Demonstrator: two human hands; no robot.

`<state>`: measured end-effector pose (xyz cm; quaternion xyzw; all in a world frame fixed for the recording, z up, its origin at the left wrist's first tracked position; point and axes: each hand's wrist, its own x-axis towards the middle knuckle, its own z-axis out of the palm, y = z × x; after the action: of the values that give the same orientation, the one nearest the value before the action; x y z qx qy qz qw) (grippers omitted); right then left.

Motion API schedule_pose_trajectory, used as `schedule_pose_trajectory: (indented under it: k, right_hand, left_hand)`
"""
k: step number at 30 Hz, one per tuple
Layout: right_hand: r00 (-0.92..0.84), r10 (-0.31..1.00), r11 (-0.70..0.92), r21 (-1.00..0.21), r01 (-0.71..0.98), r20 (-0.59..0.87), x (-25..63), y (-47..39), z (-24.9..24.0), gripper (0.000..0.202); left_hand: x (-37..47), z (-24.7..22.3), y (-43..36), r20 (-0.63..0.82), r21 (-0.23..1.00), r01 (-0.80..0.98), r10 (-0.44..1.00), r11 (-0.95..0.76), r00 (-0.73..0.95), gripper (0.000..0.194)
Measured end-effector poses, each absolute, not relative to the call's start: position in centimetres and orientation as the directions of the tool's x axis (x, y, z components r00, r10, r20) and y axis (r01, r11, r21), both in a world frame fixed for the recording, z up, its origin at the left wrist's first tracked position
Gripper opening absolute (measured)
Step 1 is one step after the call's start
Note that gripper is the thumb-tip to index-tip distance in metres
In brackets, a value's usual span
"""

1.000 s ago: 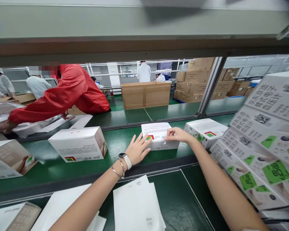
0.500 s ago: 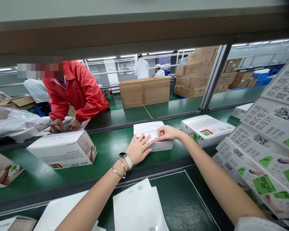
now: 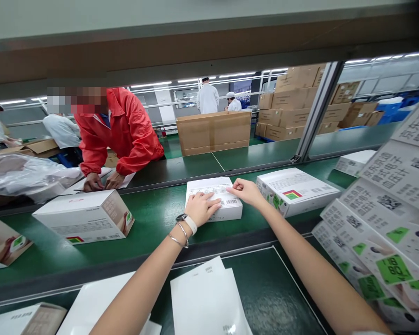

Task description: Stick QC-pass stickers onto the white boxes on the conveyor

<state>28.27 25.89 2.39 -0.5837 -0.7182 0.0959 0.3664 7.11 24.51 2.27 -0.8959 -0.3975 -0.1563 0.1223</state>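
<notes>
A white printed box (image 3: pixel 214 185) lies flat on the green conveyor belt in front of me. My left hand (image 3: pixel 203 208), wearing a watch and bracelets at the wrist, rests on its top with the fingers stretched out. At the box's right edge is my right hand (image 3: pixel 247 191), thumb and forefinger pinched together; whether anything is between them I cannot make out. Just right of that hand sits another white box (image 3: pixel 298 186) with a coloured triangular mark.
More boxes ride the belt (image 3: pixel 160 209), including a large white box (image 3: pixel 87 216) to the left. White sheets (image 3: pixel 204 298) lie on the near surface. Stacked printed cartons (image 3: pixel 377 232) rise at right. Across the belt, a person in a red jacket (image 3: pixel 125 125) leans over papers.
The box under my left hand has shifted left relative to my right hand. My right fingertips have come from its top face to its right edge. My left hand lies flatter across it.
</notes>
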Motion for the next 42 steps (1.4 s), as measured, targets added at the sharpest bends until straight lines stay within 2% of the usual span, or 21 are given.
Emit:
schedule_pose_trajectory:
  k: [3,11,15,17,18,20,22,24,27,30,32,37,39,42]
  right_hand:
    - [0.019,0.897,0.289,-0.619,0.730,0.441,27.0,25.3,1.6,0.034]
    - [0.037,0.882,0.304,-0.627,0.717,0.470,25.7,24.5,0.5,0.032]
    - [0.057,0.877,0.302,-0.638,0.708,0.478,25.6,23.6,0.0,0.033]
    - [0.056,0.878,0.308,-0.650,0.695,0.475,25.6,23.1,-0.1,0.034]
    - [0.055,0.878,0.315,-0.660,0.682,0.476,25.6,22.9,-0.1,0.035]
    - [0.069,0.878,0.330,-0.704,0.628,0.473,25.5,22.8,-0.2,0.035]
    - [0.142,0.896,0.311,-0.821,0.478,0.422,24.9,23.2,-0.2,0.037]
    - [0.238,0.915,0.258,-0.926,0.276,0.326,23.8,24.3,-0.3,0.039]
    - [0.352,0.913,0.191,-0.979,0.076,0.206,21.0,26.5,-0.7,0.042]
    - [0.404,0.904,0.167,-0.985,-0.039,0.137,17.9,28.5,-1.3,0.047]
    - [0.409,0.905,0.174,-0.978,-0.117,0.112,16.5,29.1,-1.5,0.049]
    - [0.402,0.908,0.238,-0.934,-0.265,0.117,16.2,28.9,0.9,0.048]
    - [0.389,0.909,0.287,-0.901,-0.324,0.149,16.8,28.6,2.7,0.047]
    - [0.336,0.917,0.373,-0.761,-0.532,0.214,17.1,27.9,4.6,0.042]
  left_hand:
    - [6.9,1.8,25.1,0.387,-0.092,0.768,0.688,-0.633,0.614,0.036]
    - [3.4,1.7,24.1,0.348,-0.190,0.678,0.597,-0.710,0.723,0.034]
    - [2.1,1.2,23.1,0.393,-0.256,0.687,0.576,-0.680,0.717,0.036]
    - [0.9,1.0,22.6,0.421,-0.236,0.709,0.588,-0.664,0.691,0.035]
    - [0.1,1.0,22.3,0.432,-0.182,0.726,0.609,-0.663,0.665,0.035]
    - [-1.8,1.2,22.0,0.440,0.097,0.769,0.720,-0.632,0.537,0.036]
    - [-3.9,1.6,22.2,0.395,0.427,0.755,0.854,-0.498,0.339,0.039]
    - [-5.5,2.1,23.0,0.330,0.620,0.706,0.930,-0.342,0.161,0.045]
    - [-6.4,2.5,24.9,0.232,0.736,0.640,0.970,-0.221,0.068,0.051]
    - [-5.8,2.2,26.5,0.116,0.833,0.528,0.986,-0.164,0.123,0.044]
    - [-5.4,2.0,26.8,0.101,0.877,0.451,0.982,-0.163,0.158,0.039]
    - [-5.2,1.8,24.9,0.218,0.929,0.267,0.963,-0.255,0.161,0.047]
    - [-5.2,2.1,23.8,0.289,0.927,0.206,0.947,-0.314,0.141,0.059]
    - [-5.3,2.8,22.5,0.380,0.908,0.145,0.918,-0.393,0.114,0.082]
